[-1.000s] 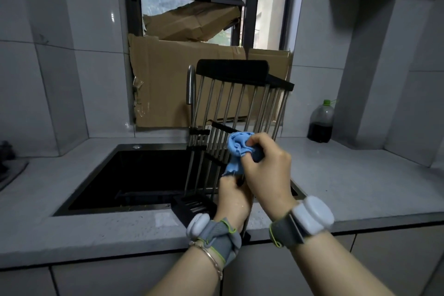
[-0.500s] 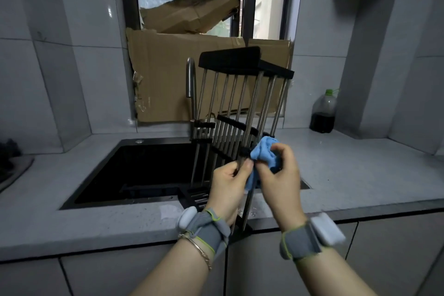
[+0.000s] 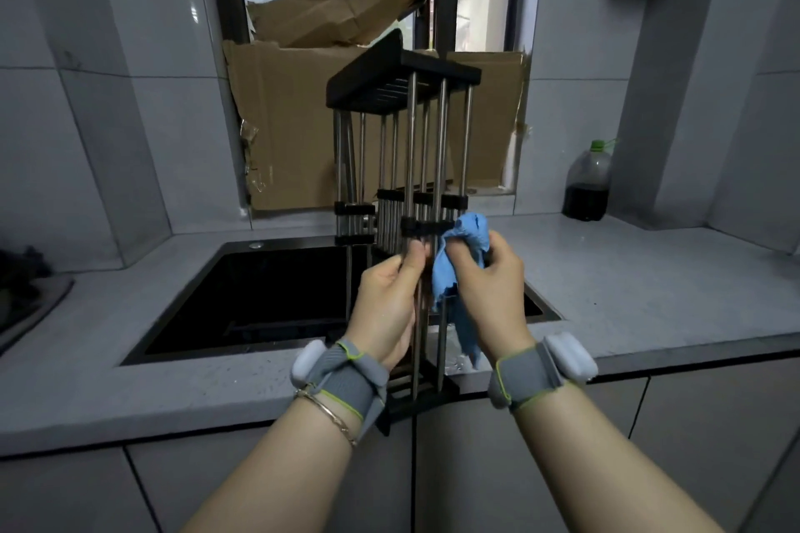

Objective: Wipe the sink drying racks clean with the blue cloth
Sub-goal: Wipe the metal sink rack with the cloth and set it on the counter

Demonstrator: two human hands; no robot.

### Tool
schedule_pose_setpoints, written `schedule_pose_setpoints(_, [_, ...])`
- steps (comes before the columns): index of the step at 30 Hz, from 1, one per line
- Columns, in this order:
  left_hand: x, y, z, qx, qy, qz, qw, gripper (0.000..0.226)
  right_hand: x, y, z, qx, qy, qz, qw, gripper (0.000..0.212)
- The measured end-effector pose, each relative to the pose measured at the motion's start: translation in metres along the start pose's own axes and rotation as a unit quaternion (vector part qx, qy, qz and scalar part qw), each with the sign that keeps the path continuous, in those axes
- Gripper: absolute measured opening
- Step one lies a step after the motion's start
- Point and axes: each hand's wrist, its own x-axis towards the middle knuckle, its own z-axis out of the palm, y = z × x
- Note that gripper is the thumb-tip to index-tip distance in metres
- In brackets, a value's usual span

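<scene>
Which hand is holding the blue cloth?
The right hand grips the bunched blue cloth at the right-hand rods of the drying rack. The left hand holds no cloth; it grips the rack's bare metal rods.

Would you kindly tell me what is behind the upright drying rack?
Through the rods of the drying rack shows brown cardboard across the window, and lower down the black sink. Anything behind its black top bar or the blue cloth is covered.
</scene>
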Motion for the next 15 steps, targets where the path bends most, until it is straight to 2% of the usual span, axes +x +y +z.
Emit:
schedule_pose_setpoints(3, [0.002,0.005,-0.004,0.011,0.0,-0.008,1.0,0.032,-0.001,0.001,-0.005,-0.005,-0.04,0.024,0.999,0.013])
schedule_pose_setpoints(7, [-0.002,0.005,-0.003,0.019,0.005,-0.017,1.0,0.034,-0.002,0.001,-0.017,-0.021,-0.104,0.062,0.992,0.006])
schedule_pose_setpoints(9, [-0.002,0.005,-0.003,0.009,0.008,-0.017,1.0,0.035,-0.003,0.0,-0.019,-0.021,-0.118,0.072,0.99,0.009])
schedule_pose_setpoints(12, [-0.004,0.006,0.002,-0.001,-0.001,-0.032,0.999,0.035,-0.002,-0.004,-0.016,-0.035,-0.054,0.061,0.996,0.017])
schedule_pose_setpoints(15, [-0.01,0.004,0.013,-0.035,-0.007,-0.038,0.999,0.035,-0.005,-0.004,-0.003,-0.106,0.05,-0.035,0.993,0.008])
